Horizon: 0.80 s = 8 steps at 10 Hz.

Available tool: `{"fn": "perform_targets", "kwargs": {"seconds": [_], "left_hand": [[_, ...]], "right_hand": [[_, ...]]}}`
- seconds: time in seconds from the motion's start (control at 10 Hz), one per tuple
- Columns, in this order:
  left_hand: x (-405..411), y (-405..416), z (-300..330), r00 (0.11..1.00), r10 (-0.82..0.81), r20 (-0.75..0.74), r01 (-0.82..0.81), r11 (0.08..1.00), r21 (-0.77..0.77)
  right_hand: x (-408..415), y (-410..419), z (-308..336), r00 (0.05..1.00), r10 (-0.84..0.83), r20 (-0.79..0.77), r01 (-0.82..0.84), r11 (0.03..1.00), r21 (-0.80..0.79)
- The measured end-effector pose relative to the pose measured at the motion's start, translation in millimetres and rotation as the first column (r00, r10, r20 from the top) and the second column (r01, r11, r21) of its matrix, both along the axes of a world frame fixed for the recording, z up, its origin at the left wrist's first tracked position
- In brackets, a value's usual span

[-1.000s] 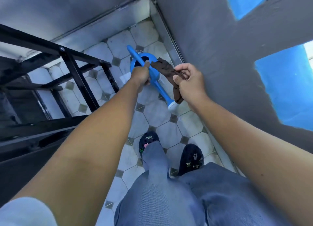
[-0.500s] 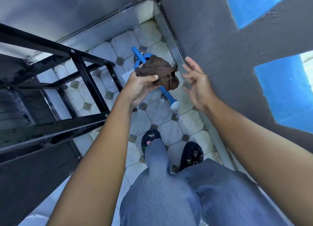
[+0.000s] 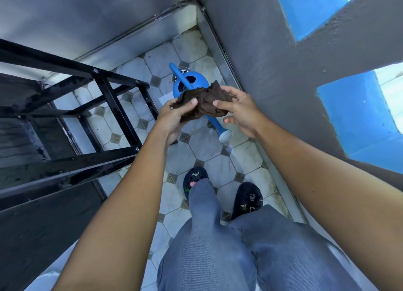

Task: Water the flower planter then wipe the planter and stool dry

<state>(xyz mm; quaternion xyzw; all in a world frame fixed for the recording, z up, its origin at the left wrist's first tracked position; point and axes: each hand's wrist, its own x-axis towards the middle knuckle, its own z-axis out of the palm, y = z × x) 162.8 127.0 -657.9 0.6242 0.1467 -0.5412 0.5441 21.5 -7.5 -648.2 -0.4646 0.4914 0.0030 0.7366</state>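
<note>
Pinched between both our hands, the brown cloth (image 3: 202,101) hangs bunched above the floor: our left hand (image 3: 174,118) grips its left end by thumb and fingers, our right hand (image 3: 242,109) its right. Beside us on the left, the black stool (image 3: 104,125) shows wet spots. Below the cloth lies the blue watering can (image 3: 189,83) on damp tiles (image 3: 220,164); stepping toward the stool, we risk tripping over its spout or slipping.

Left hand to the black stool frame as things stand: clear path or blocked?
Probably yes. The black stool frame stands just left of the left hand, with only bare tiled floor showing between them. The catch: both hands are pinching the brown cloth, so the right hand would have to let go first.
</note>
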Motion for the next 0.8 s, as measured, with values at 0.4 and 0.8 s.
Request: {"fn": "perform_targets", "kwargs": {"seconds": [0.4,0.8], "left_hand": [[32.6,-35.6,-50.2,0.900,-0.023,0.435,-0.130,0.939,0.319],[8.8,-24.1,-28.8,0.654,-0.684,0.322,0.535,0.720,0.442]], "right_hand": [[78.3,-27.4,-64.9,0.914,0.369,-0.170,-0.406,0.826,-0.390],[71.1,-4.5,-73.5,0.744,0.527,-0.411,-0.663,0.660,-0.354]]}}
